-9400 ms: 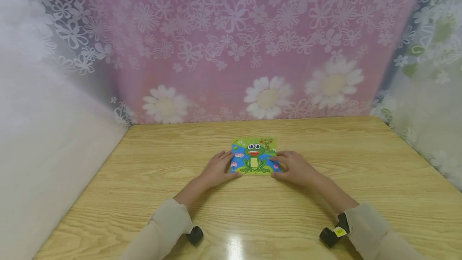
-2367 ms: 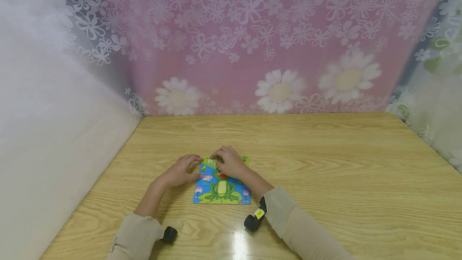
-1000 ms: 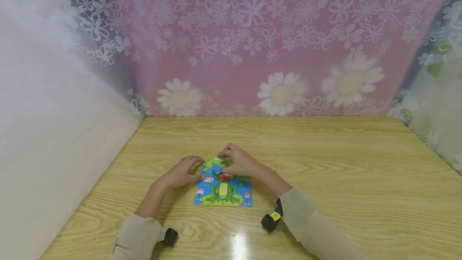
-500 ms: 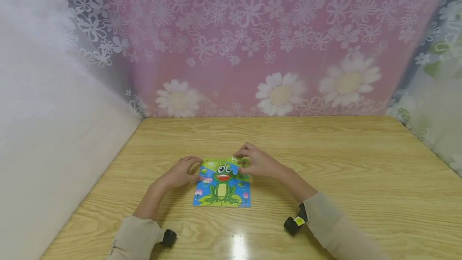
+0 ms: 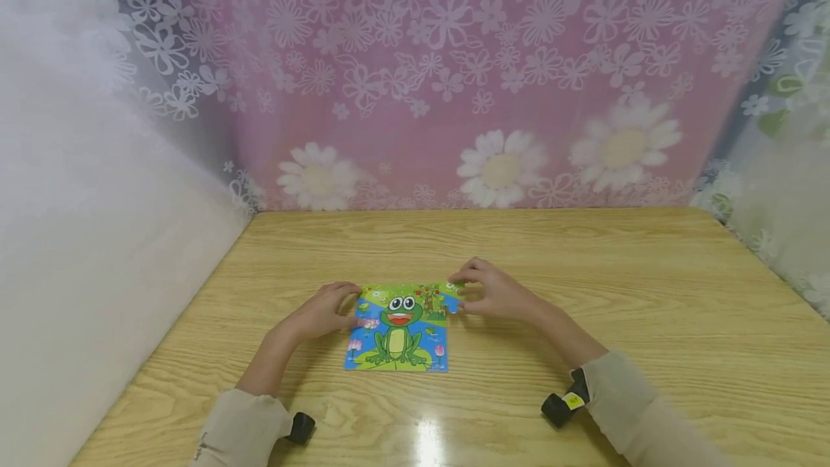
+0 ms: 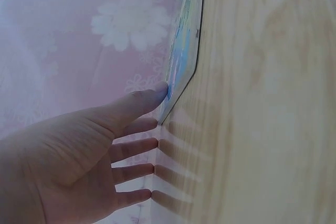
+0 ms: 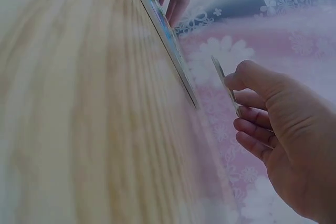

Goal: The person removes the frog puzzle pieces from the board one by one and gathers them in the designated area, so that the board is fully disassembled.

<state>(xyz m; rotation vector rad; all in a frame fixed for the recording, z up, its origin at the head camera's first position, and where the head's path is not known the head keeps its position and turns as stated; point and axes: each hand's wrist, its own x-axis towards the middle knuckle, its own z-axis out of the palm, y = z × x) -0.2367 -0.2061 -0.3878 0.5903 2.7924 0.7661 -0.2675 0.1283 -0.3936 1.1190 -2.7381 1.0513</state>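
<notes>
A square jigsaw puzzle (image 5: 397, 341) with a smiling green frog, blue water and pink lotus flowers lies flat on the table. My left hand (image 5: 319, 313) is at its left edge; in the left wrist view the thumb rests on the puzzle (image 6: 184, 51) border, with the other fingers straight and spread beyond the corner. Just right of the puzzle's upper corner, my right hand (image 5: 498, 294) pinches a green and blue puzzle piece (image 5: 452, 303) between thumb and fingertips. The right wrist view shows this thin piece (image 7: 227, 85) edge-on, raised off the table and apart from the puzzle.
The wood-grain table (image 5: 583, 258) extends around the puzzle. A pink flowered curtain (image 5: 402, 92) hangs along the back edge, with a white drape (image 5: 97, 200) at the left. Black wrist cameras (image 5: 556, 410) sit below both sleeves.
Since the earliest frame, the puzzle has come nearer and left. My right hand has lifted a piece from its upper left and carried it rightward across the top. The left hand stays nearly still lately.
</notes>
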